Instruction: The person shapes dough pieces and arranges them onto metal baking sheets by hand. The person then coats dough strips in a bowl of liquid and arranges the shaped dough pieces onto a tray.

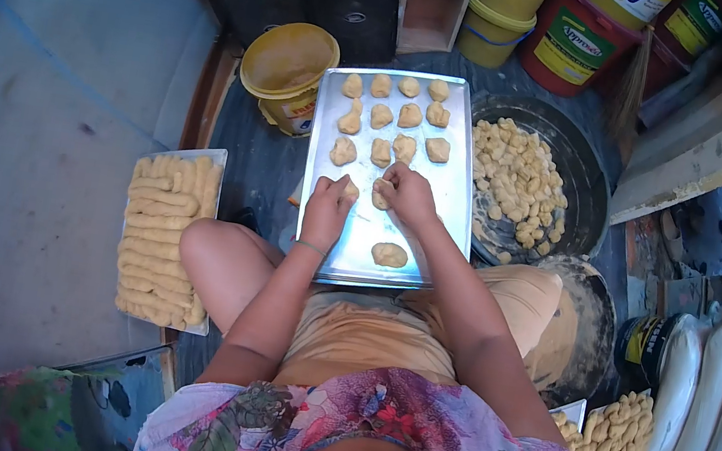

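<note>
A silver metal tray [417,225] rests in front of my body, with several dough lumps [410,115] in rows on its far part. One larger dough lump [389,255] lies alone near the tray's close edge. My left hand [326,211] is closed on a small dough piece [350,189] over the tray's left side. Just right of it, my right hand [407,197] pinches another dough piece [380,196] below the third row. Both hands are low over the tray.
A black round basin [593,181] with many dough pieces stands right of the tray. A yellow bucket [290,66] is at back left. Trays of shaped dough lie at left [217,204] and lower right [574,410]. Buckets [574,47] line the back.
</note>
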A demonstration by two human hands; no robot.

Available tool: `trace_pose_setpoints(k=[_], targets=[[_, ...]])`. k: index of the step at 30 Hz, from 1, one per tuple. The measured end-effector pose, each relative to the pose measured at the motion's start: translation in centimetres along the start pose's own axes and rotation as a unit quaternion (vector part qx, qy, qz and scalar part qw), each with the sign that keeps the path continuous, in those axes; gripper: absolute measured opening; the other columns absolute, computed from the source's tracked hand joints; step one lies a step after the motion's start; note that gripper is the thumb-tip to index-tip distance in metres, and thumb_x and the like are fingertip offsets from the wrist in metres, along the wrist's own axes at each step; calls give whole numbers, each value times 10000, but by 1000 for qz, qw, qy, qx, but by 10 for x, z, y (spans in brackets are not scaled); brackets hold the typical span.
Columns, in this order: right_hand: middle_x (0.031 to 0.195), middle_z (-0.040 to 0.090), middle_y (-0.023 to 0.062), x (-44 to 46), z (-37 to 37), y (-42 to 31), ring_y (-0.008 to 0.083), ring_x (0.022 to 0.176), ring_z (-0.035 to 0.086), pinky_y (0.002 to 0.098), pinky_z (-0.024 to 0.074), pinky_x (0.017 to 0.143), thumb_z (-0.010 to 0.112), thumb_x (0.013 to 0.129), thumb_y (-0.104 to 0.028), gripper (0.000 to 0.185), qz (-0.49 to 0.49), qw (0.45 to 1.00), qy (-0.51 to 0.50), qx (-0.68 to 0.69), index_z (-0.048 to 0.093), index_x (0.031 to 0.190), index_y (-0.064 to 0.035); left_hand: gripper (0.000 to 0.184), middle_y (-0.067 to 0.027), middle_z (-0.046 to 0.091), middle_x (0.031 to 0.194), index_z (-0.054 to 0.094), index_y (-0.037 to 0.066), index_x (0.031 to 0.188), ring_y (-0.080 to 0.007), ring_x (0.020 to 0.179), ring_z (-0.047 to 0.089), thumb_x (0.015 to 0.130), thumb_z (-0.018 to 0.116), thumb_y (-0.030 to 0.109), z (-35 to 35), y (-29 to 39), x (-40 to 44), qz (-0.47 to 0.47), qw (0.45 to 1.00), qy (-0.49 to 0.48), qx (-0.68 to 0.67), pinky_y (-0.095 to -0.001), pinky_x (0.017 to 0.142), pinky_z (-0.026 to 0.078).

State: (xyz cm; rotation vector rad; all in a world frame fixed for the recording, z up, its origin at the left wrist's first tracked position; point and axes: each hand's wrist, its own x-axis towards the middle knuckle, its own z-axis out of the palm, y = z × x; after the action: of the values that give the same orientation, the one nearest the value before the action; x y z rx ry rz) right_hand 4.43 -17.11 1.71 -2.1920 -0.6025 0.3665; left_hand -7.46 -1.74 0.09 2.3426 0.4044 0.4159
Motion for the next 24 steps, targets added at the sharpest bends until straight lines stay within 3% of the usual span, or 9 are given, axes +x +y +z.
trace_pose_setpoints(k=[4, 5, 9, 12, 16, 17, 20, 23, 24], targets=[[984, 647, 99, -9, -8, -1, 299, 985, 598, 398, 417, 930, 732, 780, -328, 348, -72, 994, 52, -60, 667, 1045, -111, 436, -140, 559, 1008, 618, 36, 1238, -320, 957, 553, 853, 687, 230, -4, 10, -4, 36, 995, 30, 92, -413, 855, 460], [1025, 634, 101, -16, -16, 4, 299, 1008, 587, 396, 414, 938, 729, 781, -332, 367, -94, 991, 73, -60, 668, 1071, -116, 385, -102, 573, 1085, 638, 99, 1223, -300, 1128, 492, 872, 657, 257, -5, 16, -4, 24, 992, 33, 116, -435, 940, 385], [1135, 578, 120, -53, -55, 13, 324, 1063, 562, 405, 428, 944, 763, 737, -324, 480, -64, 982, -14, -180, 648, 1164, -137, 348, -103, 567, 1255, 642, 131, 1226, -292, 1187, 475, 894, 624, 234, 3, 30, 17, 134, 983, 40, 116, -443, 1006, 316], [1100, 578, 116, -60, -55, 24, 323, 1073, 558, 402, 465, 915, 789, 704, -265, 501, -36, 980, -91, -176, 647, 1164, -128, 356, -92, 564, 1280, 645, 141, 1227, -300, 1237, 457, 893, 623, 260, 22, 37, 41, 189, 971, 10, 147, -453, 1014, 307], [1035, 566, 143, -55, -39, 23, 348, 977, 593, 405, 496, 854, 787, 702, -170, 386, -22, 997, 34, -64, 633, 1041, -70, 356, -95, 541, 1358, 656, 156, 1211, -319, 1272, 453, 862, 613, 211, 43, 32, 62, 109, 966, -22, 235, -486, 1009, 280], [1005, 561, 165, -50, -33, 24, 374, 915, 603, 429, 506, 807, 759, 716, -134, 341, -49, 992, 115, -18, 608, 1012, -58, 368, -94, 551, 1357, 656, 155, 1209, -321, 1277, 454, 845, 611, 190, 48, 26, 65, 103, 967, -16, 232, -488, 1003, 282], [997, 562, 169, -33, -19, 25, 379, 891, 610, 426, 511, 794, 735, 740, -100, 311, -74, 982, 170, 26, 600, 1017, -55, 356, -91, 588, 1289, 670, 154, 1181, -320, 1237, 474, 830, 636, 206, 52, 18, 61, 148, 964, 31, 218, -485, 999, 281], [1005, 568, 169, -26, -7, 28, 381, 886, 613, 434, 512, 790, 712, 772, -103, 281, -68, 984, 163, -9, 607, 1026, -46, 338, -66, 619, 1198, 686, 154, 1143, -285, 1169, 505, 808, 662, 193, 33, 46, 41, 141, 969, 42, 199, -472, 960, 297], [1008, 569, 169, -25, -6, 26, 382, 886, 613, 436, 512, 788, 711, 774, -107, 281, -65, 984, 164, -15, 609, 1029, -44, 334, -55, 621, 1177, 689, 154, 1133, -274, 1151, 510, 801, 669, 189, 26, 51, 37, 141, 971, -13, 193, -467, 946, 301]])
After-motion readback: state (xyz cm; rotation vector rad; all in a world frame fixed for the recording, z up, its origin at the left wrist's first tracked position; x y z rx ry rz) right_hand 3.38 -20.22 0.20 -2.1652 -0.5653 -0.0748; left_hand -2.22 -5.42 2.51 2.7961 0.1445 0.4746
